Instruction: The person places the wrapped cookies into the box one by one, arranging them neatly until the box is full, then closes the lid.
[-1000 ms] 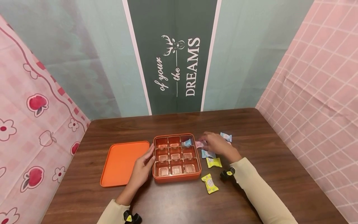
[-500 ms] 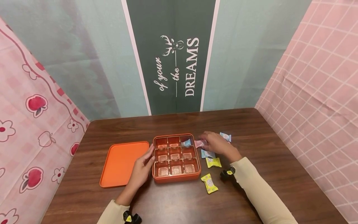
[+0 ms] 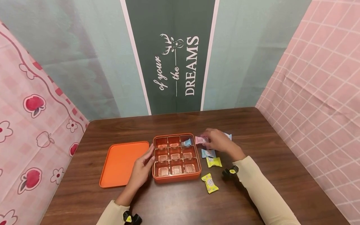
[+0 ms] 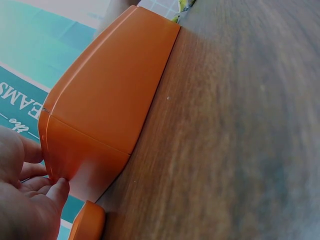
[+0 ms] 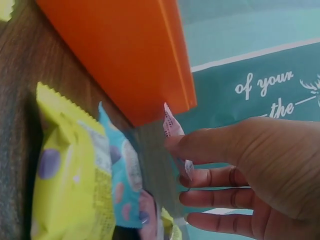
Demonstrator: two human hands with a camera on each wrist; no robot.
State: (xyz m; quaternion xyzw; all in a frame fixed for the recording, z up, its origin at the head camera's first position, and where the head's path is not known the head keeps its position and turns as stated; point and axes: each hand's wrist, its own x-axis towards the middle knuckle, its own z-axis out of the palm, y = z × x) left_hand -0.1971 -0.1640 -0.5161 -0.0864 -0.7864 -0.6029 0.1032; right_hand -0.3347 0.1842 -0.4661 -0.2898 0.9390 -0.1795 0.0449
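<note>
My right hand [image 3: 218,139] pinches a pink wrapped candy [image 3: 199,140] just right of the box; in the right wrist view the pink candy [image 5: 172,127] sits between thumb and forefinger, raised off the table. The orange box [image 3: 177,179] has a copper-coloured insert with nine-square compartments. One blue wrapped candy [image 3: 186,142] lies in its back right compartment. Along the box's left side, my left hand [image 3: 142,168] rests with its fingers extended; in the left wrist view its fingertips touch the outer wall of the box [image 4: 100,100].
An orange lid [image 3: 121,164] lies left of the box. Right of it are a blue candy [image 3: 208,153] and two yellow candies [image 3: 214,162], with another pale blue candy [image 3: 229,136] partly behind my right hand. Fabric hangs behind and on both sides of the wooden table [image 3: 180,206].
My right hand has lifted the pink candy slightly up and away from where it lay by the box. My left hand stays at the box's side.
</note>
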